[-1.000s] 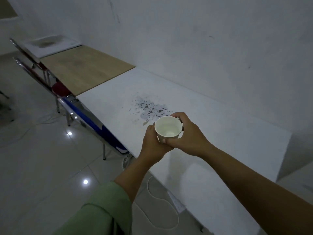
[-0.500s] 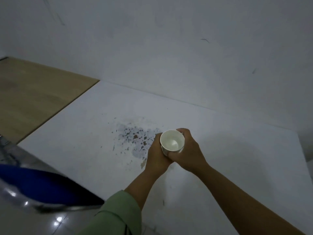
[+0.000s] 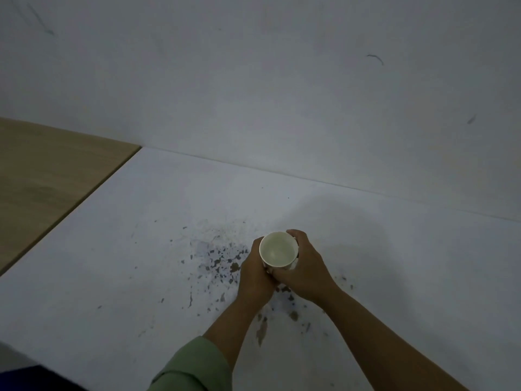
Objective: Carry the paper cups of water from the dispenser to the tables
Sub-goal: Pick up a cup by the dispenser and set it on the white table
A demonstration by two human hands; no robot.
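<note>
A white paper cup (image 3: 277,248) stands upright over the white table (image 3: 141,249), its open mouth facing me. Both of my hands wrap its sides: my left hand (image 3: 255,273) on the left, my right hand (image 3: 306,273) on the right and front. The cup sits just right of a patch of chipped, flaking paint (image 3: 217,258) on the tabletop. Whether the cup's base touches the table is hidden by my fingers. The dispenser is out of view.
A wooden table (image 3: 48,176) butts against the white one on the left. A white wall (image 3: 282,94) runs along the back edge of both. A dark blue chair edge (image 3: 28,376) shows at the bottom left, under the table's front edge.
I have stepped closer, so the table fills the view and the floor and chairs have dropped out. The cup, still in both hands, has come lower over the chipped patch.
</note>
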